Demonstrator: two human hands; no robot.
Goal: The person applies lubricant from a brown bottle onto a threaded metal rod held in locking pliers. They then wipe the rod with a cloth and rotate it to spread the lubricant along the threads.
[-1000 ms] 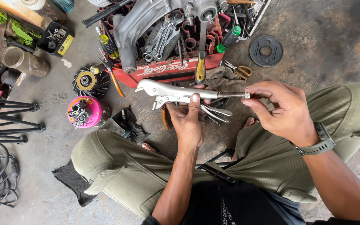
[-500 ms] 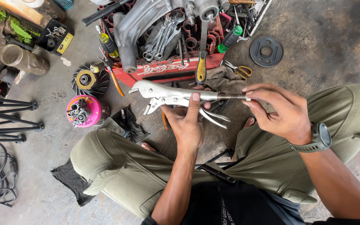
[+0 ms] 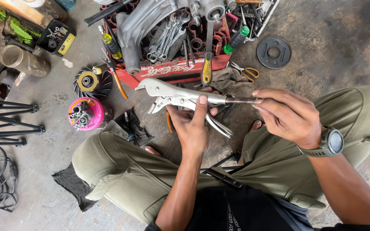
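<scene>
- Between the knees, at frame centre, the left hand [image 3: 193, 128] makes the main grip: fingers wrapped round the body of the locking pliers [image 3: 180, 97], thumb laid along the top handle.
- At 3 o'clock from that grip, the right hand [image 3: 290, 115] pinches the threaded adjusting screw [image 3: 240, 101] at the handle end, fingertips closed on it.
- Pliers lie roughly level, nose pointing to 9 o'clock; the jaws stand slightly apart with nothing between them, and the lower release lever hangs open toward 5 o'clock.
- Judgement: adjust the screw in small turns while the left hand holds the body steady; keep the left fingers clear of the gap between handle and lever, which could nip.
- Judgement: check jaw opening after each adjustment rather than forcing the thread.
- At 12 o'clock on the floor, a red crate [image 3: 168, 72] of spanners and screwdrivers; at 9 o'clock, a pink tub [image 3: 95, 112] of small parts, well apart from both hands.
</scene>
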